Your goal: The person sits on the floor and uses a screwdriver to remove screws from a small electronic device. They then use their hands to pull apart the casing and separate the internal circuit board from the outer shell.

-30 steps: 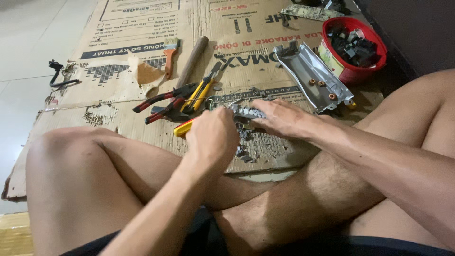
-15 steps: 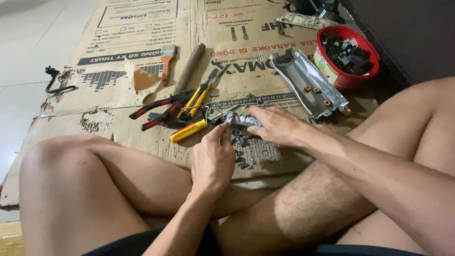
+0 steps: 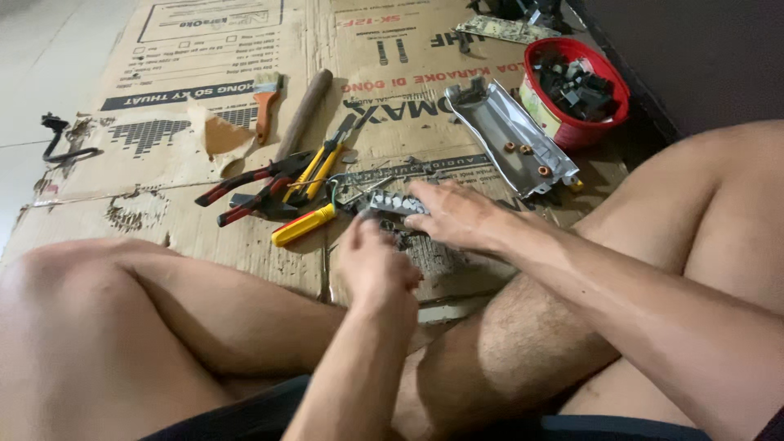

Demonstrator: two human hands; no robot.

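Observation:
I sit cross-legged on flattened cardboard. My right hand rests on a small grey metal part studded with round bumps and grips its right end. My left hand is curled just in front of that part, its back toward me, so its fingertips are hidden. A yellow-handled screwdriver lies loose on the cardboard to the left of my left hand.
Red-handled pliers, yellow-handled pliers, a wooden-handled tool and an orange-handled brush lie beyond the screwdriver. A grey metal cover and a red bowl of black parts sit at the far right. A black hook lies far left.
My left hand has drawn back a little toward me, away from the yellow screwdriver. My right hand has stayed on the grey part. The view has tilted slightly.

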